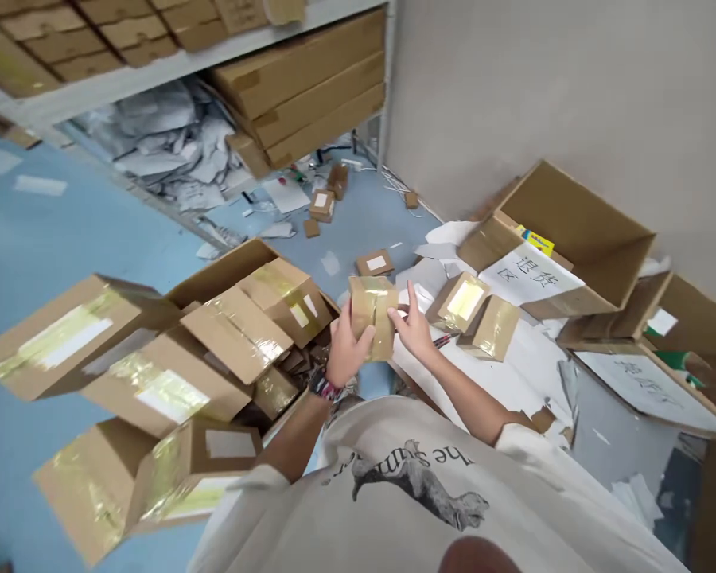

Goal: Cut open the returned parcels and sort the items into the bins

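Both my hands hold a small cardboard parcel [371, 317] wrapped in clear packing tape. My left hand [349, 350] grips its lower left side, with a dark patterned band on the wrist. My right hand [413, 322] presses its right side, fingers spread. Just left of my left hand, an open carton [227, 274] is heaped with taped parcels [235, 334]. To the right, near my right hand, two more taped parcels [457, 302] lie on white paper [513, 382].
Scattered small parcels [321, 205] and paper scraps lie on the blue floor [89, 263] ahead. An open carton [564, 231] with a white Chinese-lettered sign stands against the wall [561, 95]. Steel shelving [119, 72] holds flat cartons above crumpled grey-white wrapping.
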### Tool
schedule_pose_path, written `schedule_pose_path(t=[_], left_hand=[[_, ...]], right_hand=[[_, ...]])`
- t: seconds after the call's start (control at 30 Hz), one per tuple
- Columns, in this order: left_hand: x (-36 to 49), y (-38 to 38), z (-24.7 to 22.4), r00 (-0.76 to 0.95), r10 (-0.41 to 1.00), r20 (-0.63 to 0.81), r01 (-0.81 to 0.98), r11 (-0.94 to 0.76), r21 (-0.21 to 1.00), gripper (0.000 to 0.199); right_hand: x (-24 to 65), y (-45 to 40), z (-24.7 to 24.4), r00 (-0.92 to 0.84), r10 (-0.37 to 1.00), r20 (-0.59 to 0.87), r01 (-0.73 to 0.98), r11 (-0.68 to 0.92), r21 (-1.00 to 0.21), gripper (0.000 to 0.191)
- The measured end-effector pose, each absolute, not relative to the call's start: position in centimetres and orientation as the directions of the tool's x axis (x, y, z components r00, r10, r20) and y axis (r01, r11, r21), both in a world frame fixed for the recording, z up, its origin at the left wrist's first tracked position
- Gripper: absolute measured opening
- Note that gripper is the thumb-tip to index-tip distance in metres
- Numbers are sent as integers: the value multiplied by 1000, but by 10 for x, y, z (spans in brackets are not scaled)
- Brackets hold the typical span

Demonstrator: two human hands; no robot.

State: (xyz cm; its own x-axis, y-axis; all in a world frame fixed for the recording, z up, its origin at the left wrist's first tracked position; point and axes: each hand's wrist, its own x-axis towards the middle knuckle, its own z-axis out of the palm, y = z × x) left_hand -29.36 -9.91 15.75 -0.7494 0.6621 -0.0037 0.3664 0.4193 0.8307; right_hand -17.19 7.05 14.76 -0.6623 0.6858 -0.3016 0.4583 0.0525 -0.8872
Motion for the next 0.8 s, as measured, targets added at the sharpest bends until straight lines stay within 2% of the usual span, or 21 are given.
schedule_pose_path(t=[0.07,0.17,0.23,0.3,0.37,0.43,0.53,0.6,0.67,0.73,0.8], left_hand=[[-303,-32,140,-609,793,-7,430,337,838,96],[-301,61,100,-502,864,-36,445,294,846,106],[-288,107,67,-461,883,-85,461,321,827,97],[-270,131,36,-454,870,-194,486,424,764,79],[-255,136,13,-492,839,-233,496,489,718,69],[-250,128,2,-514,834,-201,505,484,714,68],[-255,114,0,-515,825,-234,479,502,720,78],[-261,113,5,-533,787,-311,439,571,694,88],[-265,120,9,-547,760,-352,413,610,676,94],[-265,134,11,-541,769,-341,408,594,693,95],[-266,150,13,-529,785,-322,407,568,716,95]], right_hand=[[-158,119,141,-625,744,-238,494,141,-858,97],[-144,168,122,-604,776,-181,598,292,-746,80],[-136,185,106,-594,779,-200,688,363,-629,70],[-119,192,91,-605,765,-221,724,414,-552,59],[-86,199,78,-636,749,-185,698,456,-552,53],[-36,210,67,-604,791,-96,680,449,-579,52],[50,230,48,-323,945,-52,762,227,-607,61],[94,236,32,-163,974,-158,747,17,-665,92],[114,234,16,-146,925,-350,636,-183,-750,115],[112,233,5,-180,860,-478,523,-328,-787,118],[96,241,3,-149,860,-488,486,-367,-794,114]])
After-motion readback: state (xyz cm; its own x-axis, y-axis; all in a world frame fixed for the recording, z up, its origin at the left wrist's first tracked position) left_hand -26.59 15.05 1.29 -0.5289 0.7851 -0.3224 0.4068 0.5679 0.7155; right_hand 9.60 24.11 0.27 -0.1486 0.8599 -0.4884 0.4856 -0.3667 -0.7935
